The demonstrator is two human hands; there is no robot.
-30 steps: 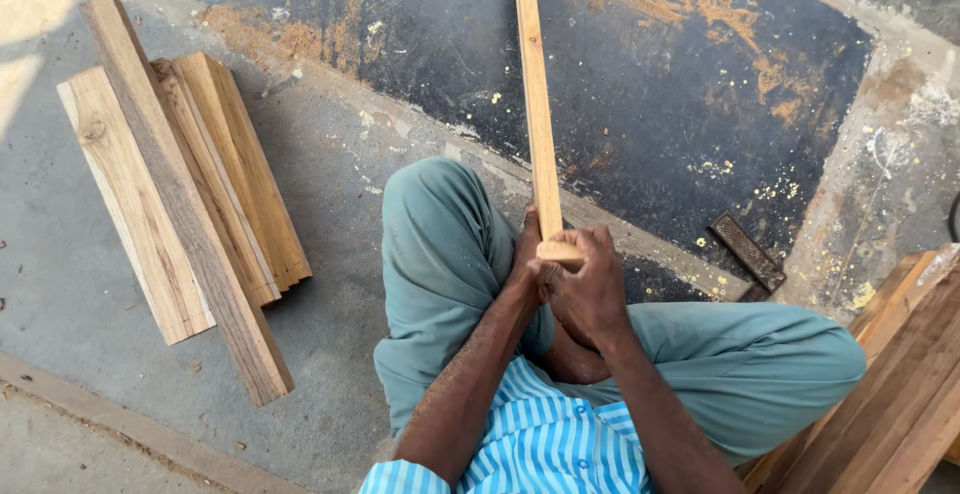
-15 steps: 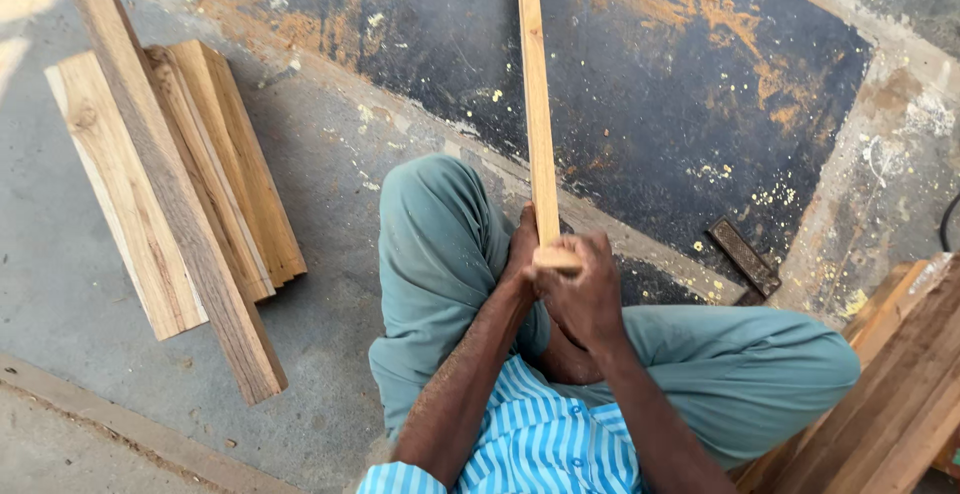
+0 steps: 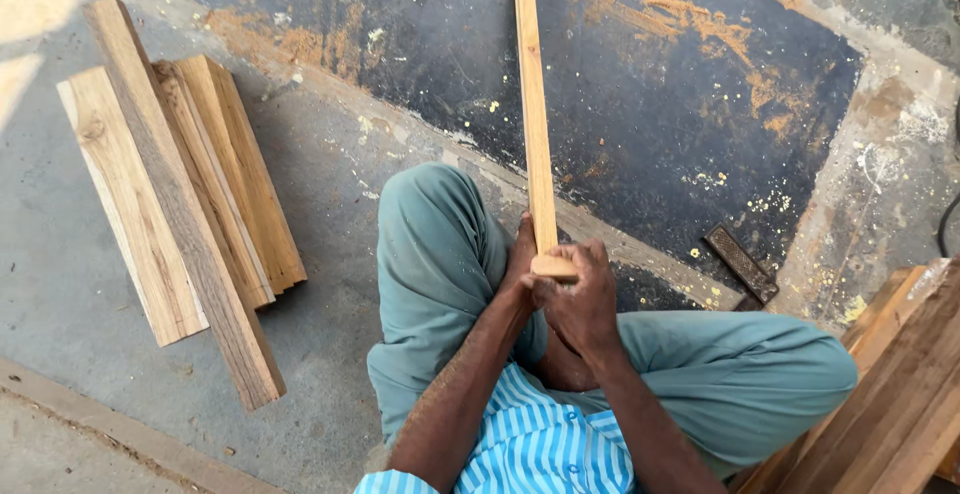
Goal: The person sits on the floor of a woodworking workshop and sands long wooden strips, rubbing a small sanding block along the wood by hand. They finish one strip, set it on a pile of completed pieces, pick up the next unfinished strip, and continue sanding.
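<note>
I sit cross-legged on the floor in teal trousers and a blue striped shirt. A long thin wooden strip [image 3: 532, 104] runs from my lap straight away from me over a dark stained patch of floor [image 3: 640, 84]. My right hand [image 3: 580, 299] wraps over the strip's near end. My left hand [image 3: 520, 254] presses against the same end from the left side, mostly hidden behind the right hand.
Several rough wooden planks [image 3: 180, 194] lie side by side on the grey concrete to my left. More boards [image 3: 900, 394] are stacked at the right edge. A small dark flat tool [image 3: 740, 264] lies on the floor beyond my right knee.
The view has shifted slightly; my hands stay clasped on the strip's near end, and the strip keeps the same direction.
</note>
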